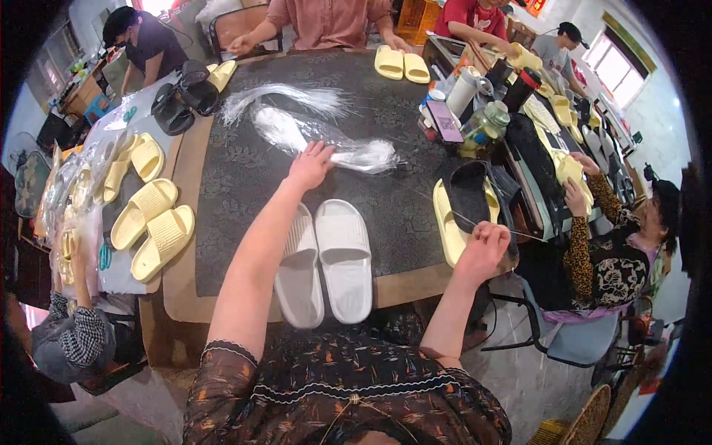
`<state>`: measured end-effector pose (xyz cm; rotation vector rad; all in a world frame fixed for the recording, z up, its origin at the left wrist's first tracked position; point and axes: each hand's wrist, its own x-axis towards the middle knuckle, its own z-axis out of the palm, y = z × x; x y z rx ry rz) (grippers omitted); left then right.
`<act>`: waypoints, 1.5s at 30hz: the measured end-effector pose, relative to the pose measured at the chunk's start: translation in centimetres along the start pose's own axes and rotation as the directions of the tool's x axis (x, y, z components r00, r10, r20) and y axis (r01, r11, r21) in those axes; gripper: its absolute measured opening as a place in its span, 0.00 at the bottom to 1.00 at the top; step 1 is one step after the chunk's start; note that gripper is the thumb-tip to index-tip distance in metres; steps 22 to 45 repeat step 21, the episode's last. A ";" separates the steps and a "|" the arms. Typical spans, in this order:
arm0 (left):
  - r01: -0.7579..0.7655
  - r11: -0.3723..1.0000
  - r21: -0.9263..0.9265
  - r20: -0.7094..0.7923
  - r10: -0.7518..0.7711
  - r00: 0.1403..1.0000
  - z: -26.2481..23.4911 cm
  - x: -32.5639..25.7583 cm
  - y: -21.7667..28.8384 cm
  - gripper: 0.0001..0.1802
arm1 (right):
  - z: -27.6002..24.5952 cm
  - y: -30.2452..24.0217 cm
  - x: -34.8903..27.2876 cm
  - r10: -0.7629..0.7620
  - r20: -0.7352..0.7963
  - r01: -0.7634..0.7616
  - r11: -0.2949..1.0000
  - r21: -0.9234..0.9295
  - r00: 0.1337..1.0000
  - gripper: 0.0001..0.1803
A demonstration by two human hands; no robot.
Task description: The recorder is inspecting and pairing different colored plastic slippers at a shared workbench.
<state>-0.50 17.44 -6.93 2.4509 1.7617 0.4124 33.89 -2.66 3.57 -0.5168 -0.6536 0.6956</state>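
My left hand (311, 165) reaches over the table, fingers apart and resting on a bundle of thin clear plastic strands (363, 156). A second loose spread of the strands (289, 96) lies just beyond it. On the right, the fingers of my right hand (483, 251) are pinched on a thin strand (528, 236), which sticks out on both sides. Two white slides (347, 285) stand side by side at the table's near edge, toes away from me; my left forearm partly covers the left one. Next to my right hand are a yellow slide (447, 222) and a black slide (469, 194).
Yellow slides (165, 241) and black sandals (174, 111) line the left side. Across the dark tabletop (400, 237) are more yellow slides (400, 64) and a person (330, 26). A phone (443, 121), jar (486, 127) and cups stand right. Several co-workers sit around.
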 end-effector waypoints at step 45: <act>-0.155 0.957 -0.246 0.154 0.196 0.968 -3.2 -1.2 5.8 0.33 | 1.5 12.3 -1.0 0.532 0.250 0.028 0.389 -0.921 0.809 0.15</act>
